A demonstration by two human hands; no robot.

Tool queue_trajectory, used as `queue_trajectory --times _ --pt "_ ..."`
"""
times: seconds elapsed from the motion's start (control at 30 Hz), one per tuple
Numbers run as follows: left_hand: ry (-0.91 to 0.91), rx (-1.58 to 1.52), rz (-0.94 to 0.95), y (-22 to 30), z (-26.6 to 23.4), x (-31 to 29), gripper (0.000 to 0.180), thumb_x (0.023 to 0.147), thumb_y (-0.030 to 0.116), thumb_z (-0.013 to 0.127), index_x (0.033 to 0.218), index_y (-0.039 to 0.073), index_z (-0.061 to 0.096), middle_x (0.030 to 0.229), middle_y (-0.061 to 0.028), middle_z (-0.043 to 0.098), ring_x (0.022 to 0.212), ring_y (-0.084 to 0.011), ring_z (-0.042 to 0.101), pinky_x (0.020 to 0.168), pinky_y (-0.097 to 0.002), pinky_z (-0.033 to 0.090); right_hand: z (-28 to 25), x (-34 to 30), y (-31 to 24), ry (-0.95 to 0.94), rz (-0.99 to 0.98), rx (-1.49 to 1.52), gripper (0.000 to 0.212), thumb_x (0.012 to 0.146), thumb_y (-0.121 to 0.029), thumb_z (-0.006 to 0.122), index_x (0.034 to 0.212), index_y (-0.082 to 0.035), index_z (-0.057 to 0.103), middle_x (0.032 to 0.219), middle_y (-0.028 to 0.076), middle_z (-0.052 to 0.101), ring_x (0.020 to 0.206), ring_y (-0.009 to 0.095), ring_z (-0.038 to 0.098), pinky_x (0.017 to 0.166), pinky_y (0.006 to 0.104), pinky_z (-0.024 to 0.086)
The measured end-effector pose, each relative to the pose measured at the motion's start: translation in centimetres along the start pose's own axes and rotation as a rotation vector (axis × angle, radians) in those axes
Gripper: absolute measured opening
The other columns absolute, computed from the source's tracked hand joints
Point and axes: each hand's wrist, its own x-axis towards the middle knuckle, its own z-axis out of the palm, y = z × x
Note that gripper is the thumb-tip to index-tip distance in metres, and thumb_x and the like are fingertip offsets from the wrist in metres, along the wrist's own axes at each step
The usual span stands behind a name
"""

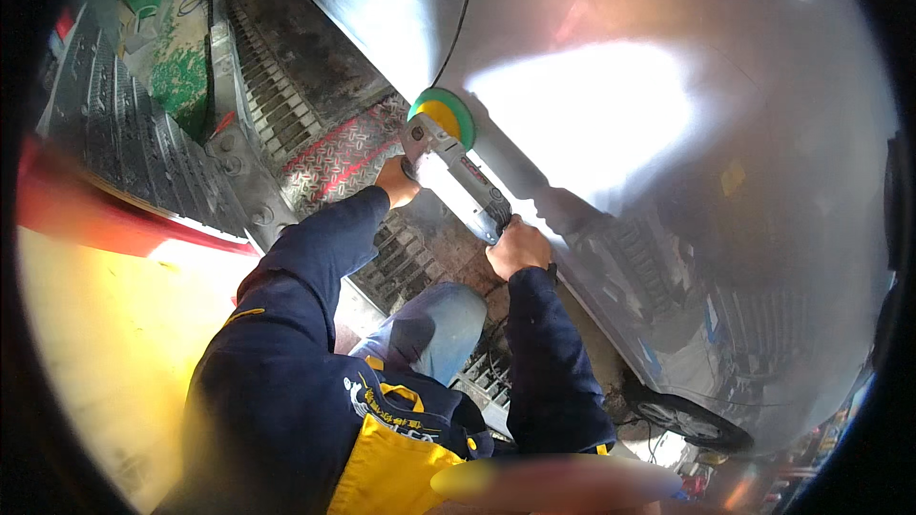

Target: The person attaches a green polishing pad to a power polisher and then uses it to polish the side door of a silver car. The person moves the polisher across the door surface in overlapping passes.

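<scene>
A grey hand-held polisher (460, 186) with a round green-and-yellow pad (442, 115) lies across the middle of the view. My left hand (397, 181) is closed around a grip beside the polisher's head. Further back, my right hand (521, 248) wraps the rear end of its body. The pad faces the lower side of a silver car (611, 124), near a dark seam in the bodywork; I cannot tell how firmly it touches. A bright glare and the polisher's shadow fall on the panel.
Under the car's edge are metal floor grates (267, 86) and a red-striped tread plate (343, 157). A dark ribbed ramp (119, 124) and a red-and-yellow surface (95, 324) stand close on my left. A car wheel (692, 420) shows at lower right.
</scene>
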Motion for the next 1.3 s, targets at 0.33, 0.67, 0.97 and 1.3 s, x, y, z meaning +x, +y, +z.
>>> queue_trajectory --times 0.33,0.67,0.97,1.3 --pt "0.166 0.132 0.244 9.0 -3.9 4.4 0.035 0.097 0.034 0.073 0.113 0.004 0.074 0.108 -0.0225 0.078 0.108 -0.0437 0.072 0.089 -0.0504 0.058 -7.7 -1.8 0.2 0.383 -0.084 0.030 0.036 0.081 -0.025 0.081 0.104 -0.002 0.066 0.096 0.021 0.078 0.092 0.040 0.077 0.083 0.0502 0.062" --pt "0.284 -0.214 0.272 21.1 -11.0 4.4 0.049 0.091 0.036 0.082 0.098 -0.011 0.072 0.100 -0.0251 0.080 0.098 -0.0307 0.078 0.086 -0.0430 0.058 -16.7 -4.6 -1.7 0.523 -0.168 -0.045 0.036 0.080 -0.021 0.077 0.102 0.004 0.062 0.083 0.023 0.075 0.081 0.042 0.076 0.072 0.0488 0.062" --pt "0.316 0.165 0.458 32.7 -17.4 5.2 0.034 0.090 0.028 0.076 0.104 -0.003 0.076 0.106 -0.0251 0.078 0.109 -0.0421 0.074 0.094 -0.0457 0.060 -23.9 -7.2 -1.0 0.741 -0.260 -0.141 0.037 0.077 -0.022 0.078 0.100 0.003 0.064 0.078 0.022 0.072 0.074 0.042 0.073 0.069 0.0503 0.060" --pt "0.374 0.439 0.552 40.5 -20.9 6.1 0.034 0.095 0.033 0.073 0.109 0.003 0.077 0.104 -0.0210 0.079 0.103 -0.0387 0.075 0.095 -0.0447 0.059 -30.5 -8.7 -0.6 0.825 -0.463 -0.188 0.030 0.078 -0.022 0.075 0.088 0.005 0.068 0.079 0.022 0.072 0.072 0.041 0.073 0.073 0.0484 0.062"
